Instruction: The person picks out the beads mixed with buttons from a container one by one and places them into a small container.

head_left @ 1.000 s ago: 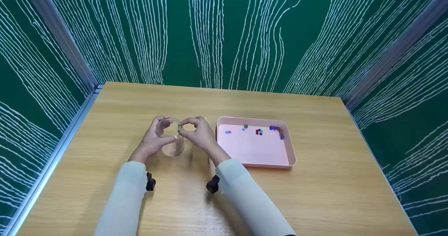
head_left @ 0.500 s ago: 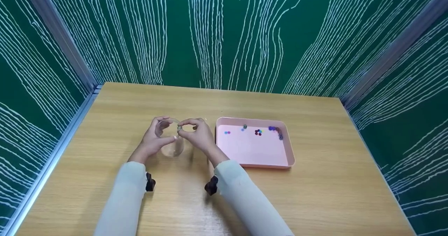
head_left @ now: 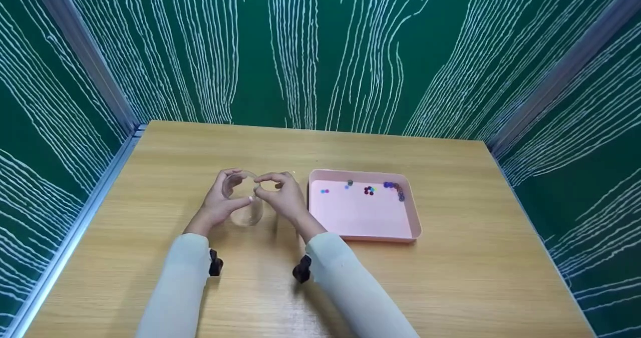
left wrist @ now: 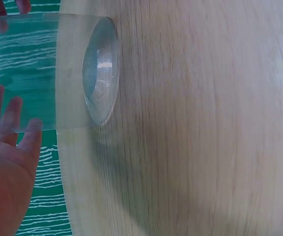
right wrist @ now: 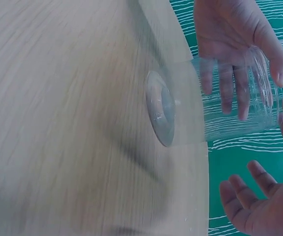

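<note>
A clear drinking glass (head_left: 245, 212) stands upright on the wooden table (head_left: 450, 278), left of centre. My left hand (head_left: 218, 205) grips its side, fingers round the far wall and thumb on the near one; the right wrist view shows that hand (right wrist: 230, 29) through the glass (right wrist: 220, 108). My right hand (head_left: 256, 185) hovers at the rim with thumb and forefinger pinched on a tiny bead, barely visible. Its other fingers (right wrist: 252, 189) are spread loosely. In the left wrist view the glass (left wrist: 57, 73) looks empty.
A shallow pink tray (head_left: 365, 237) lies just right of my right hand, with several small coloured beads (head_left: 370, 189) along its far edge. Green patterned panels wall the table on three sides, and a metal rail (head_left: 75, 233) borders its left edge.
Both hands stay at the glass. The pinched bead showed clearly at the rim earlier and is now hard to make out. The camera has tipped slightly.
</note>
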The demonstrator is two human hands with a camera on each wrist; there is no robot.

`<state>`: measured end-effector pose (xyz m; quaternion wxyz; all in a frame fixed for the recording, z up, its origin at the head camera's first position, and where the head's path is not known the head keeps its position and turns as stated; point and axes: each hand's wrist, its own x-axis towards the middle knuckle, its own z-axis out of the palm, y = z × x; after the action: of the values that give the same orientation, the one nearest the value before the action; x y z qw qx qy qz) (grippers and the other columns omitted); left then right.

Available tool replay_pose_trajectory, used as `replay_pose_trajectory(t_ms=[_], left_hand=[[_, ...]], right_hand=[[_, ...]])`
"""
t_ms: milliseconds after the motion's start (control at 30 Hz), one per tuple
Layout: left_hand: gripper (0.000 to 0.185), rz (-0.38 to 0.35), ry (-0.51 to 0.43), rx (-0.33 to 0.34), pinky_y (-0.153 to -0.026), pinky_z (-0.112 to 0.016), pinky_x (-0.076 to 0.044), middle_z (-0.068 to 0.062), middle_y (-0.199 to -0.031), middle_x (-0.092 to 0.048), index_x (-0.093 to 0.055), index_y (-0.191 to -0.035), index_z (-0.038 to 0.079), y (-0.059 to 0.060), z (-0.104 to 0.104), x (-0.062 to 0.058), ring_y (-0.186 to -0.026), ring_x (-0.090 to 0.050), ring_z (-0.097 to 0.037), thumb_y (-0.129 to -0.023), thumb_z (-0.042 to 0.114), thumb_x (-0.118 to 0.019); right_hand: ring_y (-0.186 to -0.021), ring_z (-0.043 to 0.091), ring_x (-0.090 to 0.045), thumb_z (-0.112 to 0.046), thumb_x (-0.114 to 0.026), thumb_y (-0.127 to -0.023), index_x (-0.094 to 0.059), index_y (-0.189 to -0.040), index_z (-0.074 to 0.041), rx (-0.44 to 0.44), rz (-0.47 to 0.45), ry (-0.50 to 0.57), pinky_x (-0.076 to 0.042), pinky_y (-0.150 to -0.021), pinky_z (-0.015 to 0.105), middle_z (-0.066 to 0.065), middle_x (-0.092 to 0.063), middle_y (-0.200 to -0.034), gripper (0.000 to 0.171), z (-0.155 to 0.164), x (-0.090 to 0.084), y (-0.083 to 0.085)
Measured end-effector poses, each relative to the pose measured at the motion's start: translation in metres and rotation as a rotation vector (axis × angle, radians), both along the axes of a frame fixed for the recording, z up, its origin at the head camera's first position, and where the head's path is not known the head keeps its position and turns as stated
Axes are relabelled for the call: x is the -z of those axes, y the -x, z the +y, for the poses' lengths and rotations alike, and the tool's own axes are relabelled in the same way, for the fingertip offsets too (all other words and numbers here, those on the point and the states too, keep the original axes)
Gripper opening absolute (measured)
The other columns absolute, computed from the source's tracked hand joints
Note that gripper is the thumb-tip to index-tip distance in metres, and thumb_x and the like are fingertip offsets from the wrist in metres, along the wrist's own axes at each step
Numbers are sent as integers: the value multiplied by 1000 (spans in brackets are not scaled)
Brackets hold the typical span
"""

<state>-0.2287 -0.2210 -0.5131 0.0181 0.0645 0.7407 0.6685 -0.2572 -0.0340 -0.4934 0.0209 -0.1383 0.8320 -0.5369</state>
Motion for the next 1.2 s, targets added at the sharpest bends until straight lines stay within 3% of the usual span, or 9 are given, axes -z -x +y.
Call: replay_pose_trajectory(t_ms=[233, 367, 633, 933, 1200], left_hand=[[72, 26, -20, -15, -120, -56, -11, -18, -145, -41, -28, -140, 5, 2, 0, 3, -141, -29, -34, -81, -2, -69], [72, 32, -34, -27, -120, -55, -13, -18, -144, -42, -29, -139, 6, 2, 1, 3, -140, -31, -34, -81, -4, -69], [73, 11, -18, -15, -120, -54, -12, -18, -147, -40, -28, -141, 6, 1, 0, 2, -142, -29, -34, -82, -1, -70], [76, -49, 0, -1, -121, -54, -12, -18, -148, -38, -28, -142, 5, -11, 2, -23, -143, -26, -36, -81, 4, -73], [73, -13, 16, -34, -121, -52, -15, -11, -144, -43, -32, -140, 12, 2, -2, 3, -140, -33, -30, -81, 6, -74]], right_hand=[[-105, 14, -54, -30, -73, -81, -75, -98, -28, -7, 4, 5, -45, -97, 38, 8, -64, -114, 17, 0, 0, -1], [-107, 16, -54, -31, -73, -81, -74, -101, -29, -8, 7, -12, -46, -96, 38, 5, -62, -115, 20, 0, -2, -2], [-116, 25, -54, -33, -71, -84, -56, -132, -30, -44, 112, -57, -50, -95, 42, 4, -53, -129, 50, 6, -1, -3], [-133, 22, -44, -43, -70, -80, -51, -135, -35, -66, 156, -146, -37, -109, 53, -5, -49, -142, 59, 22, -13, -3], [-141, 27, -35, -56, -66, -79, -43, -141, -40, -93, 172, -265, -32, -109, 62, -4, -37, -153, 69, 34, -26, -3]])
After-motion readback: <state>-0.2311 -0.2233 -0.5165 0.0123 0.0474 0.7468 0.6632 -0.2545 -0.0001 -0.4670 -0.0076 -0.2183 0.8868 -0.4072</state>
